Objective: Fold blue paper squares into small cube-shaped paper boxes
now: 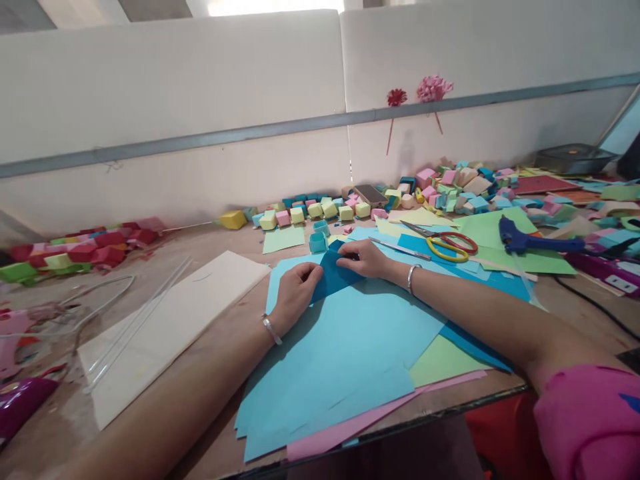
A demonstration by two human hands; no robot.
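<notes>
A dark blue paper piece point(334, 275) lies folded on a stack of light blue sheets point(345, 347). My left hand point(296, 291) presses its left edge with fingers curled on it. My right hand point(365, 259) pins its upper right corner. Both wrists wear a silver bangle. A small finished blue paper box point(318, 242) stands just beyond the fold.
Yellow-and-red scissors point(447, 245) and a blue glue gun point(530, 241) lie to the right on green paper. Several coloured paper cubes point(320, 210) line the back wall. A white board point(165, 327) with clear sticks sits at left. Red cubes point(95, 245) are piled at far left.
</notes>
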